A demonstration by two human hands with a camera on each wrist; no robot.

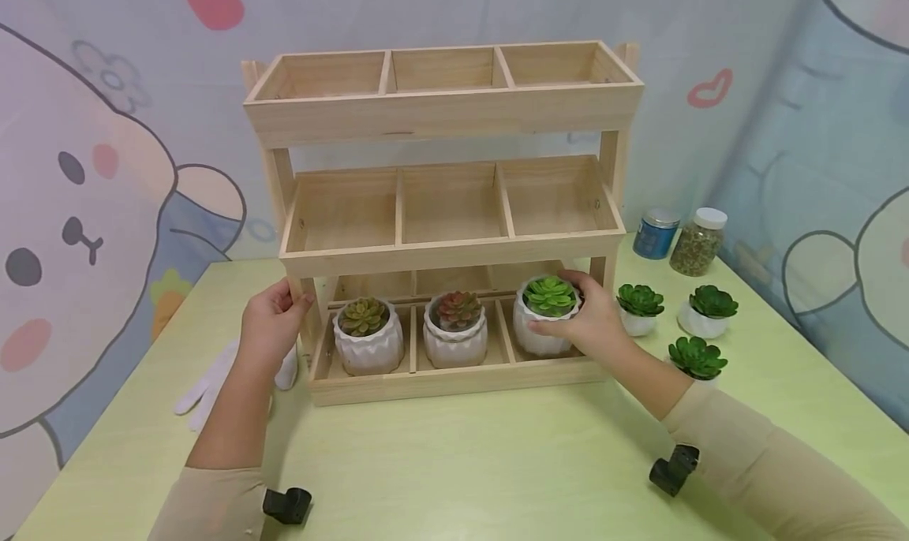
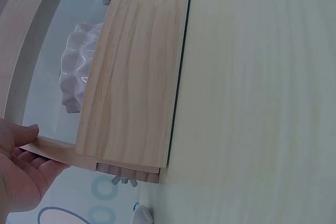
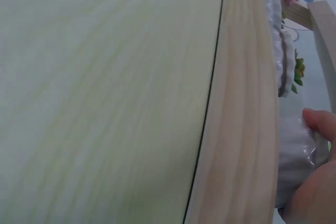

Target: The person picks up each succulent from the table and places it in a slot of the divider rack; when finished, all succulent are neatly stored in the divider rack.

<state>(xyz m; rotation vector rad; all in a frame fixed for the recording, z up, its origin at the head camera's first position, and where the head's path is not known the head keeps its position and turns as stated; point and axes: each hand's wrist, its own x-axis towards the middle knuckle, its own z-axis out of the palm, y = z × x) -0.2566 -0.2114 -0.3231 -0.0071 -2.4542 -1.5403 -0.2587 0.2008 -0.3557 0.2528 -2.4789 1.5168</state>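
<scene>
Pinching right shelf pot (image 1: 543, 337) with right hand (image 1: 595, 317), left post (image 1: 309, 337) with left hand (image 1: 272, 324); could drop pot through slippery hold.

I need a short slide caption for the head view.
Right hand holds a potted plant at the bottom shelf; left hand grips a wooden post.

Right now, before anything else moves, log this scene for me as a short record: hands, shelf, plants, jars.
left hand: grips the left upright of the wooden shelf
right hand: holds a white pot with a bright green succulent
held pot's place: bottom tier, right compartment; whether fully set down, unclear
bottom left: olive-green succulent, white pot
bottom middle: reddish succulent, white pot
table right of shelf: three dark green succulents
back right: blue jar, white-lidded jar
</scene>
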